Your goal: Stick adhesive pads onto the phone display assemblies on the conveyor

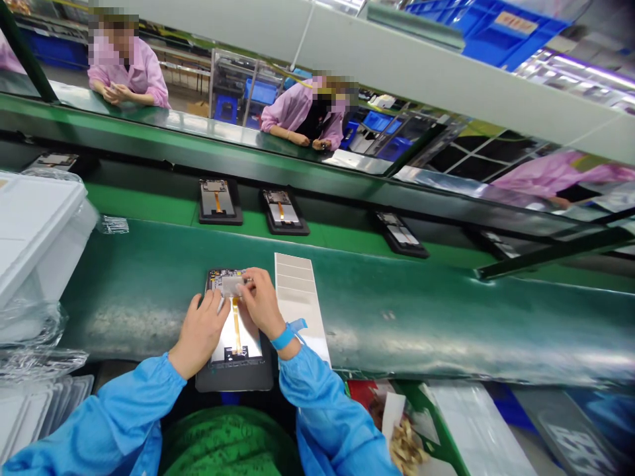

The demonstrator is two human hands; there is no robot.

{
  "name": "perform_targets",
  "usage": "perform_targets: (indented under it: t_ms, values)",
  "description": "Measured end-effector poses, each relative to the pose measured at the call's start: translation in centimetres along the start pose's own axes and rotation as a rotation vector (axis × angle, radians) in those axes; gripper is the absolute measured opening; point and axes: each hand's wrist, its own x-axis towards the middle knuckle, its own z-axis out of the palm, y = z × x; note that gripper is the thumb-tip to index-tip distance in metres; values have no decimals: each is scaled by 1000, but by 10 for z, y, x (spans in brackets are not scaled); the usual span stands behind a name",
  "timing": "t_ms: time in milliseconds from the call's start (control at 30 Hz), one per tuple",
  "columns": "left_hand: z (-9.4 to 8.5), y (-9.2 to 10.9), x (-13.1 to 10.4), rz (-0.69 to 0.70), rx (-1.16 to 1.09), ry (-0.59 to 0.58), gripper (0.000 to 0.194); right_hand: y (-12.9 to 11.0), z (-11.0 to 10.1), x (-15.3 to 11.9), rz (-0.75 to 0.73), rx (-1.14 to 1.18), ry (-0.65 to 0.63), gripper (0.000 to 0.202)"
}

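Observation:
An opened tablet [248, 347] lies in front of me in a black tray [233, 380]. Its circuit board shows at the top, and an orange ribbon cable [237, 327] runs down its middle. Over the board is a thin grey rectangular pad [231, 285]. My right hand [262, 301] pinches the pad's right side between thumb and fingers. My left hand [200, 330] rests on the tablet's left edge, its fingertips by the pad's lower left corner and slightly apart. A pale sheet [295, 291] bearing grey strips lies right of my right hand.
Behind the green bench [421, 311], a green conveyor [327, 237] carries several opened tablets [281, 208] in black trays. White trays [40, 225] with plastic wrap stand at left. A green bin [441, 430] of scraps sits below the bench at right. Co-workers in pink sit across the line.

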Motion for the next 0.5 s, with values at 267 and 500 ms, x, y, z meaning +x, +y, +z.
perform_targets:
  t_ms: [267, 500]
  values:
    - [23, -7, -8, -52, -126, 126, 36, -4, -5, -4, -202, -248, -224, 33]
    - [40, -1, 12, -105, -113, 115, 40, 21, 10, 43, -215, -274, -267, 15]
